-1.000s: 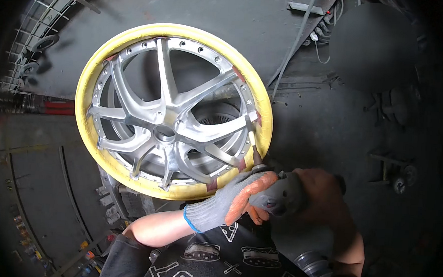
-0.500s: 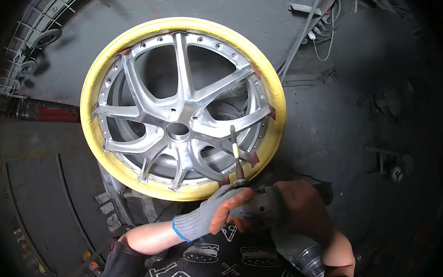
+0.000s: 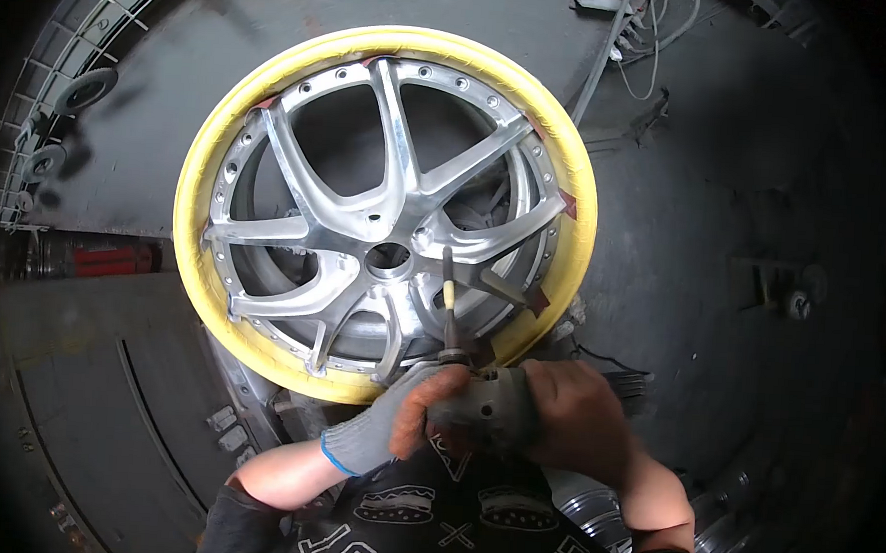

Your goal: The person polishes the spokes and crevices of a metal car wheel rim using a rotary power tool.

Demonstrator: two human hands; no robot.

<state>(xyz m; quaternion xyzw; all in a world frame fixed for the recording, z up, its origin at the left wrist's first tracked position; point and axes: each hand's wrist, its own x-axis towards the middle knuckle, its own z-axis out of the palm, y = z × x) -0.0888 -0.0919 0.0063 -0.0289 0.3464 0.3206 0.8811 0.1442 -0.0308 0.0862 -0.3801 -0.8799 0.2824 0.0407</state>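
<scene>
the spoked metal wheel lies face up just beyond the person's hands, its rim wrapped in yellow covering. it looks heavy and stiff, probably awkward for one hand; the outer rim on opposite sides seems the surest hold, though the covering could slide or wrinkle under the fingers. the bare spokes look smooth, perhaps slippery, and their faces would likely mark easily. the power tool is rigid and likely fairly weighty, best taken around its body, clear of the slim bit. the left hand, in a grey and orange glove, closes around the tool's front end, while the right hand, somewhat blurred, wraps the rear of the body. the bit points over the lower right spokes near the hub; whether its tip touches metal i cannot tell. the tool and both hands stand in the way of the rim's near right side, and reddish patches sit where some spoke ends meet the covering. a wire rack stands to the far left, loose cables hang at the upper right, and other shiny rims sit low beside the right forearm.
</scene>
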